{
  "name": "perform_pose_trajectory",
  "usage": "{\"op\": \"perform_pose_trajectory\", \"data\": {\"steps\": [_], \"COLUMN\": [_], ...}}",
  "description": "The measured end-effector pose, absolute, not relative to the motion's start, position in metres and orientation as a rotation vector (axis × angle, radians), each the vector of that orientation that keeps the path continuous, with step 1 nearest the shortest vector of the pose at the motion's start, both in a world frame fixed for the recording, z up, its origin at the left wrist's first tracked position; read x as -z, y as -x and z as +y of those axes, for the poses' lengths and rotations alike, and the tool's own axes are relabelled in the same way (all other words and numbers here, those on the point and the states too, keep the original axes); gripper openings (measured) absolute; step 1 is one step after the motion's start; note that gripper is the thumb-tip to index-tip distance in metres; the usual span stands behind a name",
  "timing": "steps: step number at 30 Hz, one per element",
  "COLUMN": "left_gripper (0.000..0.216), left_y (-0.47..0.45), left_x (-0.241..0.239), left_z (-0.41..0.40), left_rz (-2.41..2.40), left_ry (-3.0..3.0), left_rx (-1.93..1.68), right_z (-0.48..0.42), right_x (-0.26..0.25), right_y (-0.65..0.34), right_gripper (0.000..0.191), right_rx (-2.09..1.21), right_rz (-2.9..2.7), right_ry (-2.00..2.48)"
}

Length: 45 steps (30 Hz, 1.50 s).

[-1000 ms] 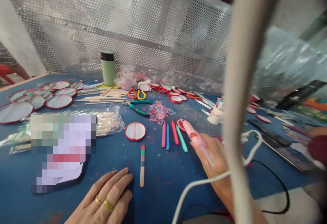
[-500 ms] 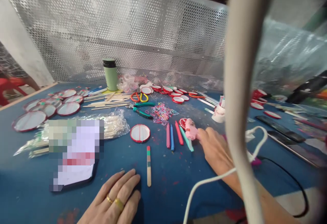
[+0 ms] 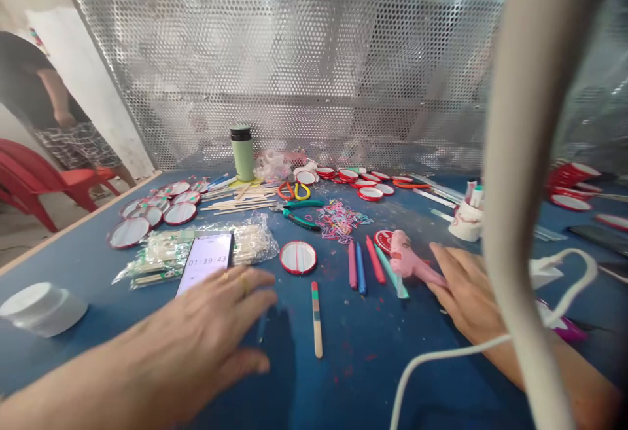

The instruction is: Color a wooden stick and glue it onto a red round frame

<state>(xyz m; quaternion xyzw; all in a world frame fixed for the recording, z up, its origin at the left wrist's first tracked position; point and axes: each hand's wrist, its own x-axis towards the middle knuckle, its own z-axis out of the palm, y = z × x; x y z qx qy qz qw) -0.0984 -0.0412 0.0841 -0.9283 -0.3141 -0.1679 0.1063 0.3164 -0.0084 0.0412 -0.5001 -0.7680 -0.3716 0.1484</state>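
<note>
My left hand (image 3: pixel 216 325) is raised over the blue table, palm down, fingers apart and holding nothing. It partly covers a phone (image 3: pixel 206 256) showing a timer. My right hand (image 3: pixel 466 286) lies with fingers stretched out beside the handle of a pink gun-shaped tool (image 3: pixel 409 260), not wrapped around it; whether they touch is unclear. Between my hands are a wooden craft stick (image 3: pixel 317 322) with coloured bands and a red-rimmed round lid (image 3: pixel 298 257). Pink and blue sticks (image 3: pixel 362 269), a red stick (image 3: pixel 375 260) and a teal stick (image 3: pixel 392 273) lie left of the pink tool.
Pliers (image 3: pixel 299 214), small coloured pieces (image 3: pixel 341 220), wooden sticks (image 3: pixel 240 199) and a green tumbler (image 3: pixel 242 155) stand farther back. More round lids (image 3: pixel 128 232) lie left. A white jar (image 3: pixel 44 309) sits front left. A thick pale post (image 3: pixel 530 155) and white cable (image 3: pixel 446 358) cross the right side. A person (image 3: pixel 44 89) stands beyond.
My left hand has lifted off the table and moved toward the phone. My right hand has let go of the pink tool's handle and opened. The view has turned left.
</note>
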Motion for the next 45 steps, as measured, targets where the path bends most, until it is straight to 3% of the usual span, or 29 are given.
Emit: {"op": "perform_pose_trajectory", "data": {"steps": [5, 14, 24, 31, 38, 42, 45], "left_gripper": [0.041, 0.073, 0.056, 0.048, 0.057, 0.054, 0.053], "left_y": [0.068, 0.041, 0.042, 0.048, 0.053, 0.051, 0.052], "left_x": [-0.115, -0.1, -0.099, -0.108, -0.095, -0.078, -0.062], "left_z": [0.026, 0.076, 0.07, -0.011, -0.062, -0.063, -0.065], "left_rz": [-1.109, -1.313, -1.277, -1.416, -1.495, -1.328, -1.198], "left_ry": [2.708, 2.908, 2.936, 2.91, 3.051, 3.105, 3.065], "left_rx": [0.153, -0.095, 0.04, 0.269, 0.305, 0.4, 0.502], "right_z": [-0.034, -0.056, -0.029, -0.04, -0.067, -0.077, -0.079], "right_x": [-0.056, -0.073, -0.075, -0.08, -0.068, -0.054, -0.052], "right_y": [-0.278, -0.221, -0.207, -0.207, -0.2, -0.2, -0.198], "right_gripper": [0.039, 0.031, 0.026, 0.016, 0.015, 0.021, 0.042], "right_rx": [0.96, 0.584, 0.43, 0.191, -0.005, -0.025, -0.003], "right_rz": [-2.299, -2.404, -2.332, -2.293, -2.432, -2.348, -2.304], "right_ry": [1.3, 0.842, 0.821, 0.794, 0.679, 0.81, 0.945]}}
